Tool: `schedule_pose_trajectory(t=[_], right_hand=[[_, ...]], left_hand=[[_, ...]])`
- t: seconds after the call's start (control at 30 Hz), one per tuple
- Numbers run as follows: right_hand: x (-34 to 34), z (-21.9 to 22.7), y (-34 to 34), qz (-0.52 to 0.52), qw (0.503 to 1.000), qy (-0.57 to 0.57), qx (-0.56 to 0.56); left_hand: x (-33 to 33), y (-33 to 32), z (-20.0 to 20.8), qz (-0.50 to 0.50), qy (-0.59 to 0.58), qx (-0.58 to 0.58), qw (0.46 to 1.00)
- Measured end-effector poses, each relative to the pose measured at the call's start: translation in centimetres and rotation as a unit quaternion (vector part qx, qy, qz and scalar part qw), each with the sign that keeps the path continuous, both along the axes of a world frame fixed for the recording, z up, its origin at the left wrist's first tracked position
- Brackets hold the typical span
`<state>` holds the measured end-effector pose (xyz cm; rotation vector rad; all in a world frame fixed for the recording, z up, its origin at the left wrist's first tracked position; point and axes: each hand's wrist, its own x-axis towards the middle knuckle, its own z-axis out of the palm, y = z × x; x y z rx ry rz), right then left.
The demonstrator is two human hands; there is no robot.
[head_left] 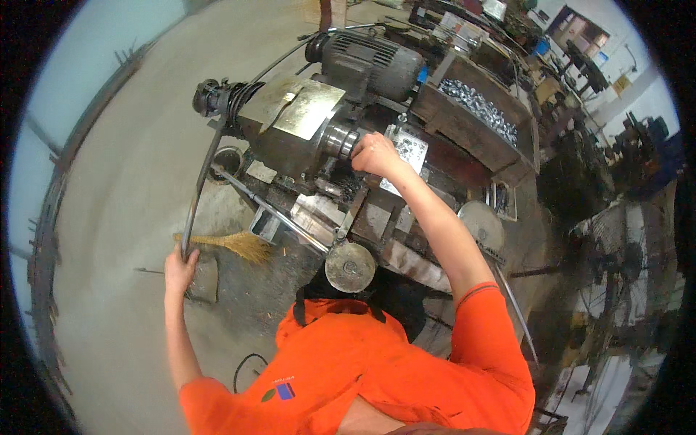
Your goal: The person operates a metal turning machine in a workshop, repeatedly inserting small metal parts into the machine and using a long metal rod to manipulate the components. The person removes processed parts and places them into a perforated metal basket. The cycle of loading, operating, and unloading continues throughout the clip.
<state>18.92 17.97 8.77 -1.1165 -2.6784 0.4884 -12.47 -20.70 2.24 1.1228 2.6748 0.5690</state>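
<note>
A small lathe-like machine with a grey headstock (286, 119) stands in front of me. My left hand (181, 268) is closed round the lower end of a long metal lever (201, 192) that runs up to the headstock's left end. My right hand (373, 154) is at the shiny round spindle nose (338, 140), fingers curled at its face. Whatever those fingers hold is hidden by the hand. Just right of that hand lies a bright metal plate (410, 150) on the machine. A round handwheel-like disc (350, 267) sits near my body.
A grey finned motor (370, 64) stands behind the headstock. To its right, a rusty metal bin (464, 130) holds many small shiny metal parts (478, 105). A straw broom (243, 245) and a dustpan (203, 279) lie on the floor at left. Another round disc (481, 225) is at right.
</note>
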Motion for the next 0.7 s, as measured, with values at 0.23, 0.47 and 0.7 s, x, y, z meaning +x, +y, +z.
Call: schedule_pose_trajectory(t=[0.23, 0.47, 0.7], right_hand=[[-0.5, 0.2, -0.2, 0.017, 0.999, -0.012, 0.044], [-0.6, 0.5, 0.0, -0.018, 1.0, -0.018, -0.013], [0.9, 0.7, -1.0, 0.028, 0.999, -0.006, 0.045]], left_hand=[[-1.7, 1.7, 0.1, 0.003, 0.139, -0.124, 0.983], [-19.7, 1.3, -1.2, -0.046, 0.382, -0.113, 0.916], [-19.8, 3.8, -1.6, 0.0, 0.242, -0.02, 0.97]])
